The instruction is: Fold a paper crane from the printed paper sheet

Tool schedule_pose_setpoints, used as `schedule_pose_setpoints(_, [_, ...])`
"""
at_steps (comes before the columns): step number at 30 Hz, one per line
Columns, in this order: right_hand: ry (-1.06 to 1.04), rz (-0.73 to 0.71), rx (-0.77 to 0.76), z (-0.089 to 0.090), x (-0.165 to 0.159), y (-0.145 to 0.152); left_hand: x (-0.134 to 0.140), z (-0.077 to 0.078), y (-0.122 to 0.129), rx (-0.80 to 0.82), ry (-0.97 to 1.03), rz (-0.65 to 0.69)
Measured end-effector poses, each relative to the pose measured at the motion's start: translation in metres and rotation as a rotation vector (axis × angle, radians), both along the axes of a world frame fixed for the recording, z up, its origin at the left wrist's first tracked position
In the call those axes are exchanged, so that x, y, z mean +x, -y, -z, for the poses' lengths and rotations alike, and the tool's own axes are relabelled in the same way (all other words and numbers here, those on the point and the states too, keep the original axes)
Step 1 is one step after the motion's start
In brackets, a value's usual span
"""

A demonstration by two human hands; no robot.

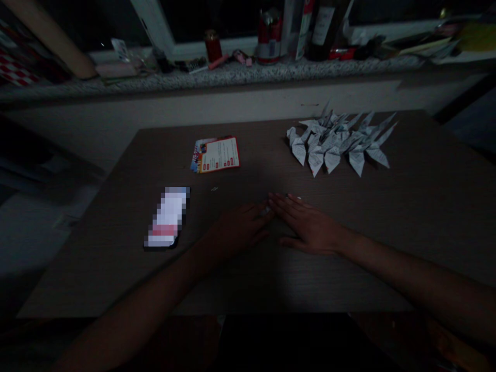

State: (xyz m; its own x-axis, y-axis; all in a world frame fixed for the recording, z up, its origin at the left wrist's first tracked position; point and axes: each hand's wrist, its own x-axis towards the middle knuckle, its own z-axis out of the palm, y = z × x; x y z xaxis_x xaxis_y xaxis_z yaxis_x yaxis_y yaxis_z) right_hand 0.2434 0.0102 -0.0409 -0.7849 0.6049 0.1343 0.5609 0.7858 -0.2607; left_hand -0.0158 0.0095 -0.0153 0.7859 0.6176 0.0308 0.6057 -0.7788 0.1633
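Note:
My left hand [242, 225] lies low over the brown wood-grain table [232, 279], its fingers stretched toward the right. Palm down, my right hand [306, 225] rests flat with its fingers extended, and its fingertips meet those of my left hand. A tiny pale bit shows by the touching fingertips, too small and dim to name. Beyond the right hand sits a cluster of several folded paper cranes [333, 150]. A phone [166, 217] with a lit, blurred-out screen lies left of my left hand.
A small stack of printed cards [219, 155] lies toward the back of the table. Behind, a speckled stone windowsill [248, 75] carries a red can [269, 39], a dark bottle [323, 31], a small reddish jar [213, 46] and other clutter. The room is dim.

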Motion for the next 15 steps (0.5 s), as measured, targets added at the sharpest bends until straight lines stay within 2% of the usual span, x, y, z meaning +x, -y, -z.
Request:
schedule_pose_setpoints(6, [-0.056, 0.018, -0.033, 0.0007, -0.0002, -0.0002, -0.0057, -0.0022, -0.0037, -0.029, 0.043, 0.040])
schedule_pose_setpoints(15, [-0.035, 0.037, -0.021, 0.0020, -0.0009, 0.0005, -0.0084, -0.0017, -0.0013, -0.062, 0.057, 0.027])
